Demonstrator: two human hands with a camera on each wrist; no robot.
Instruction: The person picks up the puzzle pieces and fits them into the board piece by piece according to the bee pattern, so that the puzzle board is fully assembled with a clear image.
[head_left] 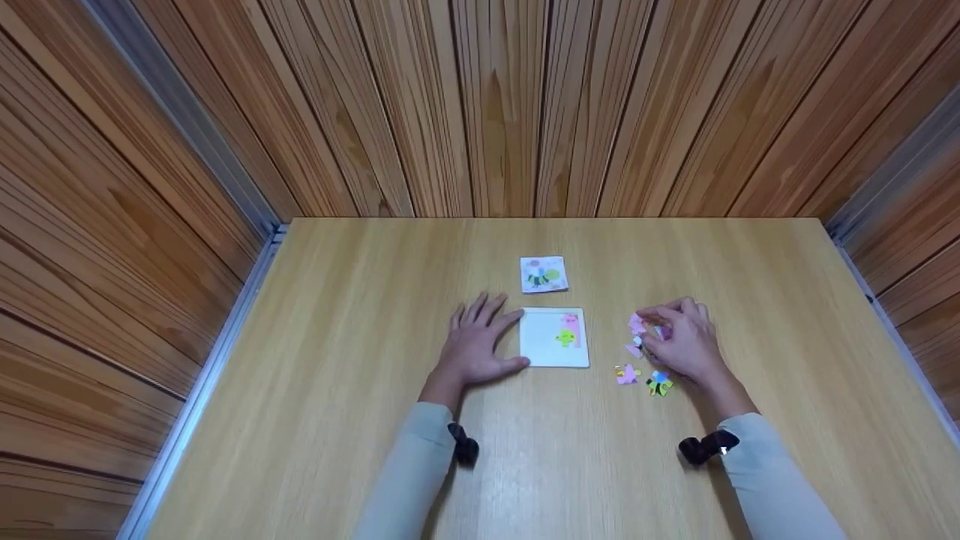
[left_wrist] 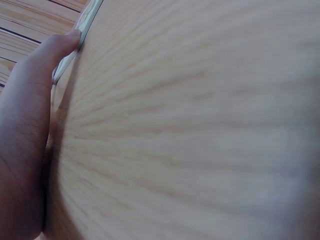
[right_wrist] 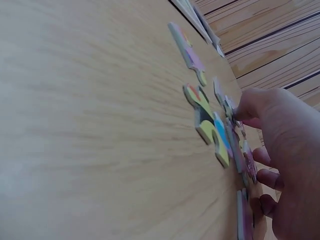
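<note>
- Wooden wall (head_left: 495, 112): placed beyond the tray, at the far edge of the worktop.
- Worktop (head_left: 337, 360): the white tray (head_left: 538, 341) is carried on it.
- Left hand (head_left: 476, 341): set left of the tray, its grip spread wide; the tray's left edge is touched by thumb and forefinger – nothing is clasped.
- Right hand (head_left: 682, 337): held right of the tray, its grip bent over loose pieces (head_left: 636, 322); whether one is pinched cannot be told.
- Picture card (head_left: 544, 274): laid just beyond the tray, a bee-like figure printed on it.
- Yellow-and-black pieces (head_left: 659, 383) and pink piece (head_left: 627, 373): scattered right of the tray, towards its near side.
- Yellow-green piece (head_left: 565, 338): laid inside the tray – in its right half.
</note>
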